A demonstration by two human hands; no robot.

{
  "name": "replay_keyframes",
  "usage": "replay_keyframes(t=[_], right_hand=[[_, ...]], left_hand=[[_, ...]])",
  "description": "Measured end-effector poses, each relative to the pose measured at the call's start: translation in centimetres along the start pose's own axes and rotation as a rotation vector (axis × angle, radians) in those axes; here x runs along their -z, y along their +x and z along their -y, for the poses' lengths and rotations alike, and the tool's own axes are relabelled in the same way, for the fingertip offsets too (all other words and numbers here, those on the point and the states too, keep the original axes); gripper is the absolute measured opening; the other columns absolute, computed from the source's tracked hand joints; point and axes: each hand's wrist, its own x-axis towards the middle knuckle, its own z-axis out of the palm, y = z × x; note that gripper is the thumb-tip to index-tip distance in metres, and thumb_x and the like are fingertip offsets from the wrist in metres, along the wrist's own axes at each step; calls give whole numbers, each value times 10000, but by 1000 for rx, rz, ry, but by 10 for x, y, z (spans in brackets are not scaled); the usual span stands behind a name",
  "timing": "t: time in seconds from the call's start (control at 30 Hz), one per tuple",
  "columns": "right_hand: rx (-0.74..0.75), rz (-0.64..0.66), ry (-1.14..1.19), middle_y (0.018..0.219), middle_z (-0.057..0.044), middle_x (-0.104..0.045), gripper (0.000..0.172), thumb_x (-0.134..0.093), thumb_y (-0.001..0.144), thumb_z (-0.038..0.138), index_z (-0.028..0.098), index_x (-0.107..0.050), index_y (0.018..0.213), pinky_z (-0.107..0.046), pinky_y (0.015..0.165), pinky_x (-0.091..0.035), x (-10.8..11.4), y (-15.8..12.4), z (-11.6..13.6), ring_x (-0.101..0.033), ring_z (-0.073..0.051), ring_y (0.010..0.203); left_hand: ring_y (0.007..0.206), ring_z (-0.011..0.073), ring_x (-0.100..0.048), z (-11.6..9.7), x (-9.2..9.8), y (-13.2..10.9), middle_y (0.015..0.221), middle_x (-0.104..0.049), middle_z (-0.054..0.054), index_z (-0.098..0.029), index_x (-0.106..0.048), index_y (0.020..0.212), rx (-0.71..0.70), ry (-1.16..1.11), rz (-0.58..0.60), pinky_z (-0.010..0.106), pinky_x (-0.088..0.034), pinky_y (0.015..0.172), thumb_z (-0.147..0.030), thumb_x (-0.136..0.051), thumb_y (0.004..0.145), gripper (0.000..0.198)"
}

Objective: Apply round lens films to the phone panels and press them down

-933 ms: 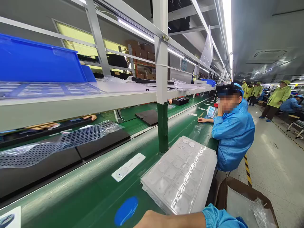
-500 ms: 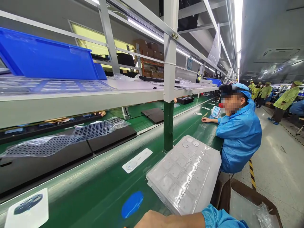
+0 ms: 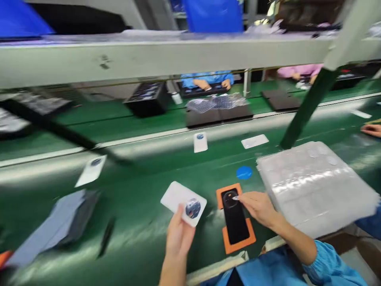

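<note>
My left hand (image 3: 179, 234) grips a white rounded card (image 3: 172, 196) with a round dark-blue patterned piece at its lower right corner. To its right, a black phone-shaped panel (image 3: 236, 222) with a round camera ring lies in an orange holder (image 3: 229, 246) on the green surface. My right hand (image 3: 258, 206) is pinched on a small shiny clear piece (image 3: 235, 198), held over the edge of the camera ring. Whether the piece touches the ring I cannot tell. A blue disc (image 3: 244, 172) lies just beyond the holder.
A stack of clear plastic trays (image 3: 315, 186) stands at right, near a green-painted post (image 3: 309, 107). More white cards (image 3: 201, 142) lie on the belt. At left are a grey cloth (image 3: 53, 222) and a dark pen-like thing (image 3: 106, 238). Co-workers' hands (image 3: 202, 84) show beneath the shelf (image 3: 149, 59).
The view has swung left and down from the aisle and seated co-worker to the work surface. Both my hands, the card and the phone panel are now in sight.
</note>
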Motion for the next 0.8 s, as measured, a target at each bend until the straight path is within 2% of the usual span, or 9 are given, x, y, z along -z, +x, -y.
replay_keyframes(t=[0.07, 0.13, 0.27, 0.37, 0.43, 0.53, 0.63, 0.7, 0.8], right_hand=[[109, -89, -53, 1081, -80, -770, 294, -529, 973, 74, 188, -692, 1190, -306, 892, -594, -12, -3, -1, -732, -179, 988], [171, -127, -112, 1092, -84, -766, 309, -547, 954, 46, 178, -683, 1197, -333, 917, -593, -23, -5, 2, -723, -196, 1017], [218, -93, -217, 1097, -99, -760, 265, -542, 949, 47, 154, -702, 1131, -386, 949, -587, -43, -6, 4, -714, -227, 1045], [235, -4, -239, 1096, -110, -752, 248, -523, 948, 48, 140, -704, 1090, -413, 986, -570, -53, -7, 3, -706, -238, 1066], [226, 51, -230, 1115, -117, -743, 255, -507, 946, 48, 141, -700, 1086, -424, 1008, -557, -55, -7, 3, -690, -245, 1105], [188, 102, -179, 1101, -112, -741, 235, -513, 948, 65, 157, -696, 1064, -445, 1020, -542, -49, -4, 8, -686, -253, 1101], [78, 74, -30, 1057, -94, -746, 197, -524, 970, 116, 183, -688, 1057, -423, 960, -563, -39, 8, 19, -703, -237, 1023], [-48, 8, 119, 1018, -78, -745, 186, -513, 989, 146, 196, -678, 1059, -347, 862, -585, -34, 20, 29, -713, -201, 944], [-186, -131, 248, 964, -63, -742, 146, -531, 992, 189, 202, -673, 1024, -287, 768, -575, -31, 40, 42, -716, -176, 868]], left_hand=[[901, 164, -725, -11, 15, -16, 1085, -746, 86, -168, -614, 1305, -122, 49, -155, 275, -611, 825, -114, -524, 994, 327], [931, 167, -733, -10, 16, -19, 1106, -752, 90, -157, -647, 1266, -186, 90, -212, 259, -613, 831, -88, -523, 982, 317], [891, 170, -730, -2, 14, -16, 1137, -741, 100, -143, -698, 1165, -210, 135, -129, 233, -614, 720, -126, -696, 892, 273], [756, 140, -705, -1, 20, -15, 1094, -742, 80, -141, -719, 1106, -226, 183, -84, 184, -562, 571, -174, -866, 737, 399], [715, 131, -691, -3, 22, -15, 1046, -743, 67, -140, -727, 1079, -235, 218, -76, 179, -543, 546, -208, -918, 671, 455], [712, 146, -695, -1, 17, -14, 991, -744, 62, -140, -734, 1047, -242, 273, -69, 189, -534, 536, -240, -940, 634, 472], [770, 174, -712, 9, 5, -13, 1008, -747, 89, -127, -742, 1012, -278, 317, -41, 198, -535, 548, -316, -928, 653, 447], [837, 207, -724, 23, -2, -14, 1017, -751, 118, -110, -752, 981, -305, 374, -14, 241, -573, 628, -407, -889, 702, 430], [935, 258, -728, 48, -8, -15, 1009, -760, 145, -95, -773, 942, -315, 540, 37, 343, -596, 842, -534, -804, 772, 472]])
